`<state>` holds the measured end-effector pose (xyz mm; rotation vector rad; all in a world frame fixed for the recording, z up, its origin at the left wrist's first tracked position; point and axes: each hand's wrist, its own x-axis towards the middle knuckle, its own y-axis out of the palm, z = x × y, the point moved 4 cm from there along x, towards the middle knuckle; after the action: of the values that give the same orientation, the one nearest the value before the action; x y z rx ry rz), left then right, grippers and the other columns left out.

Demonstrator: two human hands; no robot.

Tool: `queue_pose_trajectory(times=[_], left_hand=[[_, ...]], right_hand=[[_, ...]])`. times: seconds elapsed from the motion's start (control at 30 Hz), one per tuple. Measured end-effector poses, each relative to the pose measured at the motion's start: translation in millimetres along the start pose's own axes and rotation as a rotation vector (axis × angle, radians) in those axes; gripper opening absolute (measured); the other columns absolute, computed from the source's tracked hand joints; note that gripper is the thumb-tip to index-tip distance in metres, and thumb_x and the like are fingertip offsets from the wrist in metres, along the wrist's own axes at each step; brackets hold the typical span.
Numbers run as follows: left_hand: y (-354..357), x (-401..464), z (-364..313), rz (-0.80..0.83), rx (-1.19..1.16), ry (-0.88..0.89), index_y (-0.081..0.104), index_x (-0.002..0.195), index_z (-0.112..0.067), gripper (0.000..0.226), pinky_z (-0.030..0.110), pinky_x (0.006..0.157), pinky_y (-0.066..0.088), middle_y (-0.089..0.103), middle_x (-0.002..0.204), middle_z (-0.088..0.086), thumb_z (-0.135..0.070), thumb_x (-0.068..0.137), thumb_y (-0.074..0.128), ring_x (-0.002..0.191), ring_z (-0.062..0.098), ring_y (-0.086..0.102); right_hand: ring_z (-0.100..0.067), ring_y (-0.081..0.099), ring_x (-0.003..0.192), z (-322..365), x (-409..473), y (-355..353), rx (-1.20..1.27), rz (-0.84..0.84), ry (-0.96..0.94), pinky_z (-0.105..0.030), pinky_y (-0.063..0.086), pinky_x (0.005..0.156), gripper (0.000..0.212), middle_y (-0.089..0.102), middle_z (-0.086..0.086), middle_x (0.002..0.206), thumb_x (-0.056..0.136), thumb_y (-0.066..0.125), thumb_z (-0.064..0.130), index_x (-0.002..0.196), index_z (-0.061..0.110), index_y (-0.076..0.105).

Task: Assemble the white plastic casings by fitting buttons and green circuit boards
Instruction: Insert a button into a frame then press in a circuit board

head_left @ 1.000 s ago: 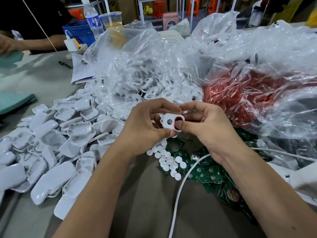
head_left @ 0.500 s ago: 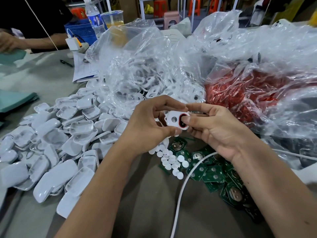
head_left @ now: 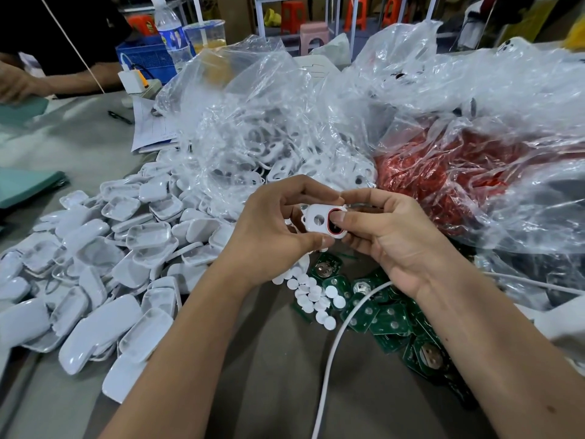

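At the centre of the frame the left hand (head_left: 272,236) pinches a small white plastic casing with a round hole and a red-rimmed opening (head_left: 323,221), thumb beneath and fingers curled over its top edge. The right hand (head_left: 386,239) grips the casing's other end, its thumb pressing flat across the red-rimmed opening.

The casing looks light, stiff and smooth, probably slippery, so holding it by the long edges and leaving the openings free seems sensible. Whether a button is already seated under the thumb cannot be made out.

Just below the hands lie small white round button discs (head_left: 313,296) and, to their right, flat green circuit boards with silver contacts (head_left: 383,318); a white cable (head_left: 335,343) crosses them. Left of centre spreads a heap of white casing shells (head_left: 104,258). Above, a crinkled clear plastic bag of white casings (head_left: 262,134) blurs its contents, and a clear bag of red parts (head_left: 443,175) at the right hides what they are.
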<state>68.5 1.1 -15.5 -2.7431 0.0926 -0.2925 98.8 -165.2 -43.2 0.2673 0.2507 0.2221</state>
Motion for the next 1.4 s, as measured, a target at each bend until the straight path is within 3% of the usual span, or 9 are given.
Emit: queue_pose_trajectory(times=[0.17,0.43,0.6,0.73,0.8,0.87,0.97,1.1,1.4], left_hand=[[-0.6,0.5,2.7,0.001,-0.078,-0.013,0.073,0.108,-0.018,0.045,0.058,0.082,0.06,0.077,0.11,-0.001,0.005,0.073,0.088,0.099,0.028,0.073],[3.3,2.5,6.2,-0.031,-0.061,0.006,0.073,0.106,-0.021,0.045,0.043,0.077,0.064,0.078,0.105,-0.006,0.003,0.072,0.09,0.091,0.015,0.074],[-1.3,3.9,12.0,-0.012,-0.082,-0.009,0.073,0.108,-0.017,0.045,0.052,0.083,0.062,0.078,0.106,-0.003,0.0,0.071,0.091,0.095,0.019,0.074],[-2.6,6.5,17.1,-0.037,-0.086,0.011,0.075,0.099,-0.01,0.029,0.038,0.067,0.058,0.077,0.087,0.009,-0.003,0.075,0.09,0.077,0.032,0.071],[-0.6,6.9,19.2,-0.063,-0.085,-0.013,0.076,0.097,-0.01,0.025,0.027,0.058,0.053,0.076,0.082,0.013,-0.002,0.077,0.088,0.067,0.027,0.069],[1.9,5.8,21.9,-0.118,-0.109,-0.065,0.076,0.102,-0.012,0.025,0.02,0.053,0.051,0.078,0.083,0.009,-0.003,0.08,0.086,0.065,0.018,0.071],[7.5,3.5,23.4,-0.225,-0.39,-0.263,0.072,0.106,-0.008,0.022,0.022,0.059,0.058,0.08,0.091,0.009,-0.013,0.087,0.081,0.076,0.022,0.078],[25.3,4.0,14.2,-0.153,-0.949,-0.398,0.077,0.081,-0.001,0.02,0.03,0.073,0.064,0.076,0.088,0.021,-0.022,0.082,0.075,0.079,0.027,0.076],[17.0,-0.6,14.3,-0.16,-1.093,-0.425,0.072,0.09,0.003,0.016,0.026,0.068,0.064,0.074,0.093,0.024,-0.011,0.083,0.072,0.079,0.025,0.076]], right_hand=[[-0.035,0.06,0.092,0.7,0.4,-0.3,0.036,0.036,0.015,-0.028,0.059,0.065,0.048,0.072,-0.031,0.115,0.059,0.086,0.01,0.106,0.006,0.075],[-0.017,0.069,0.059,-1.7,0.6,1.1,-0.041,-0.066,-0.136,-0.035,0.061,0.059,0.027,0.077,-0.015,0.088,0.08,0.084,-0.002,0.103,0.008,0.075],[-0.032,0.068,0.079,2.6,1.2,-1.8,-0.04,0.005,-0.095,-0.038,0.063,0.063,0.044,0.076,-0.026,0.102,0.066,0.085,0.01,0.108,0.008,0.075],[-0.03,0.075,0.079,7.7,1.0,-4.1,0.05,0.117,-0.058,-0.043,0.065,0.065,0.048,0.078,-0.021,0.101,0.071,0.081,0.005,0.118,0.005,0.071],[-0.031,0.078,0.083,8.5,0.3,-2.9,0.032,0.098,-0.114,-0.053,0.065,0.07,0.044,0.079,-0.018,0.1,0.073,0.081,0.007,0.116,0.006,0.072],[-0.026,0.078,0.083,10.8,0.0,-2.2,-0.067,0.013,-0.264,-0.045,0.065,0.068,0.033,0.079,-0.012,0.094,0.076,0.083,0.005,0.108,0.009,0.075],[-0.007,0.073,0.078,21.6,-4.8,-3.5,-0.357,-0.172,-0.625,-0.021,0.059,0.072,0.026,0.077,0.004,0.085,0.081,0.086,0.002,0.096,0.021,0.075],[-0.007,0.073,0.085,26.3,-16.0,7.5,-0.628,-0.193,-0.914,-0.018,0.057,0.077,0.023,0.074,0.014,0.091,0.083,0.086,0.01,0.098,0.02,0.073],[-0.002,0.074,0.093,28.4,-18.1,20.1,-0.748,-0.07,-0.925,-0.023,0.057,0.09,0.018,0.076,0.014,0.096,0.095,0.075,0.015,0.113,0.015,0.076]])
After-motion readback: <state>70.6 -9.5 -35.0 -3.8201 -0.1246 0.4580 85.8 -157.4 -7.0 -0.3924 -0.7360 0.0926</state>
